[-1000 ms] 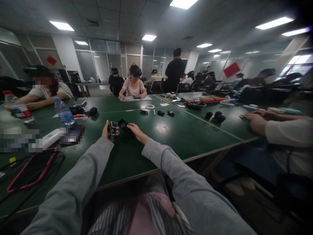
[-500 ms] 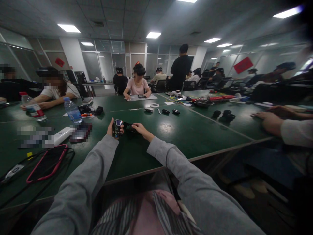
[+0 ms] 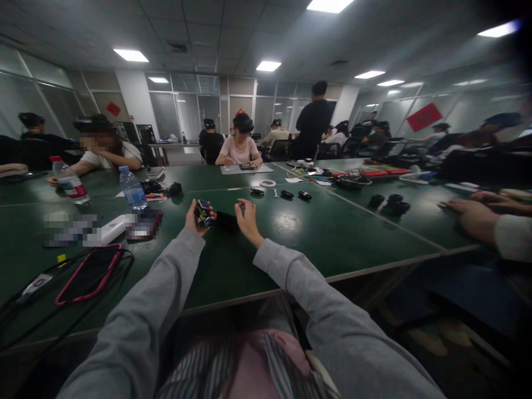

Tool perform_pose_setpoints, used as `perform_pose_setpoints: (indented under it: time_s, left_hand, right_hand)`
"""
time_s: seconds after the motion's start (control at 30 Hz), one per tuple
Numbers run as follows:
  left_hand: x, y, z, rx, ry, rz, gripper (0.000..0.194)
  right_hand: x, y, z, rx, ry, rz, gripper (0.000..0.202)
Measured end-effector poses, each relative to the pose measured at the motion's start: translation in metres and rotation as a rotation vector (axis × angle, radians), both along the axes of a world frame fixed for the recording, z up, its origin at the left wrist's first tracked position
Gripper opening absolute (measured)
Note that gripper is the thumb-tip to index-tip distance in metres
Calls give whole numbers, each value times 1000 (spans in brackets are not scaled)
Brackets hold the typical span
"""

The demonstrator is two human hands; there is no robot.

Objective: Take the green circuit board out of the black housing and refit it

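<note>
My left hand is wrapped round a small electronic device with a little screen and an exposed circuit board, held above the green table. A flat black piece extends from the device towards my right hand. That hand is raised beside the black piece, its fingers partly curled and apart, with nothing seen between them. Whether the black piece is joined to the device is too dark to tell.
Two bottles, a pink-rimmed phone and cables lie left. Beyond my hands are a white ring, a small wrench and black parts. A person sits opposite; another person's hands rest at right.
My right hand has let go of the black piece and lifted, its fingers now pointing up. The device in my left hand has tilted. The whole view has shifted slightly.
</note>
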State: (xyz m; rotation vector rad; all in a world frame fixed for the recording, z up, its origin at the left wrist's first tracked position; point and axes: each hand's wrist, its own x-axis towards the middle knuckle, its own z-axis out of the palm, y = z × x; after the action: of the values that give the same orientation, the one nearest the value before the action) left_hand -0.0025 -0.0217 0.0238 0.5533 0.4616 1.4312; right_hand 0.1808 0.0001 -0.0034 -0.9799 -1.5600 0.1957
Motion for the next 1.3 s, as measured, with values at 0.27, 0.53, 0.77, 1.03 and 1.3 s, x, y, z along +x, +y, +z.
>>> perform_pose_setpoints:
  time_s: [0.27,0.53,0.77,1.03,1.3]
  left_hand:
    - [8,-9,19,-27,78,-27,37]
    - [24,-8,19,51,178,-44,31]
    - [21,-6,13,118,221,-83,30]
    - [26,-16,21,210,315,-139,39]
    - [11,2,5,163,544,71,39]
  right_hand:
    - [-21,-34,19,150,-203,196,56]
    - [-20,-16,10,35,-157,339,49]
    - [-10,10,11,-234,179,547,48]
    - [-5,21,0,-306,218,466,77]
    - [0,28,-2,-238,205,176,58]
